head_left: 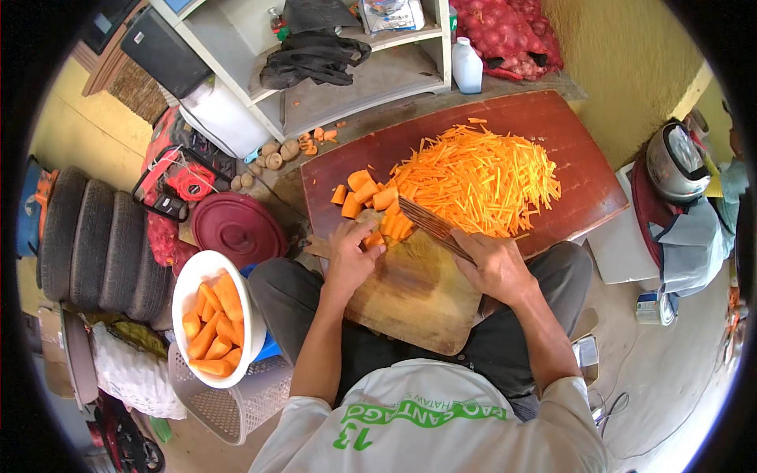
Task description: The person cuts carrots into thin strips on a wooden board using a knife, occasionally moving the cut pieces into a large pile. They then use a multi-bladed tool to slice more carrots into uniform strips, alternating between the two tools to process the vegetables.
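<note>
Clenched round the knife [428, 222], the right hand [498, 266] slants it beside the carrot slices [397, 227] at the far end of the board [414, 292]; I can't quite tell whether they touch. I see the left hand [350, 252] pinching a carrot piece [374, 240] nearer left, with shredded carrot [485, 177] heaped beyond.

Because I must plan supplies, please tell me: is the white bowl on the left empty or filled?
Not empty: the white bowl holds many large orange carrots, covering most of its inside. Their depth is hidden.
</note>
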The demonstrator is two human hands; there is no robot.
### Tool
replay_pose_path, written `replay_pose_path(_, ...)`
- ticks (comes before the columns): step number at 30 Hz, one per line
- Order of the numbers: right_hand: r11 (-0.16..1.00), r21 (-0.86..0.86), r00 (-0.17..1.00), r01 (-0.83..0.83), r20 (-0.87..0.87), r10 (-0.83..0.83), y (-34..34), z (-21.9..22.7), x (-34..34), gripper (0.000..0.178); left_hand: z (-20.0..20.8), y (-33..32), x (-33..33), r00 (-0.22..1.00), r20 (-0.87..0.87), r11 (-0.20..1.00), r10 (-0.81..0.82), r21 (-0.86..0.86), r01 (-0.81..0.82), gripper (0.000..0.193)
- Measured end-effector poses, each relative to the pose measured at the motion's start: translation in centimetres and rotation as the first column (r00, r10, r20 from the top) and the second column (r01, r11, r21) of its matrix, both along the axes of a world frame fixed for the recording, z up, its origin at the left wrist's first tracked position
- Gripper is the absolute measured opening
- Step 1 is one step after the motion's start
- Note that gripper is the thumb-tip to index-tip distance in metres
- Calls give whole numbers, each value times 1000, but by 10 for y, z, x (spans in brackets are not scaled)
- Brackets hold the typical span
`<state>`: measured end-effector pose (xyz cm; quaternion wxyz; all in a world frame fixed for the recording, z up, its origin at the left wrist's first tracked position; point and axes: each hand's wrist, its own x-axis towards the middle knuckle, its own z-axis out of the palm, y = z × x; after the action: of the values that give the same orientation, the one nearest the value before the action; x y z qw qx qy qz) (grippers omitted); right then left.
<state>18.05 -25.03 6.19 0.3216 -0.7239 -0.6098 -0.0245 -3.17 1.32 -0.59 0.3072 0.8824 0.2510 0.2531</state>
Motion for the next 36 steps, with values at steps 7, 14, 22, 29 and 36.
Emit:
replay_pose_path(7, 999, -39, 977, 29, -211, -36, -15, 24, -30, 46, 24, -63, -10, 997, 44, 992, 61, -109, -56, 48)
replay_pose_path(14, 974, -219, 847, -51, -527, -74, -57, 31, -78, 45, 32, -102, -33, 997, -70, 985, -35, -171, 23, 41)
replay_pose_path(22, 976, -206, 891, -76, -453, -27, -47, 27, -85, 46, 15, -98, -41, 988, 51, 910, -148, -385, 156, 31)
replay_pose_path(29, 972, -200, 889, -121, -457, 17, -47, 22, -81, 48, 4, -107, -38, 978, -30, 975, -206, -92, 202, 23)
replay_pose_path(36, 953, -284, 931, -102, -365, -9, -52, 30, -87, 53, 15, -103, -35, 974, -20, 971, -226, 71, 226, 30)
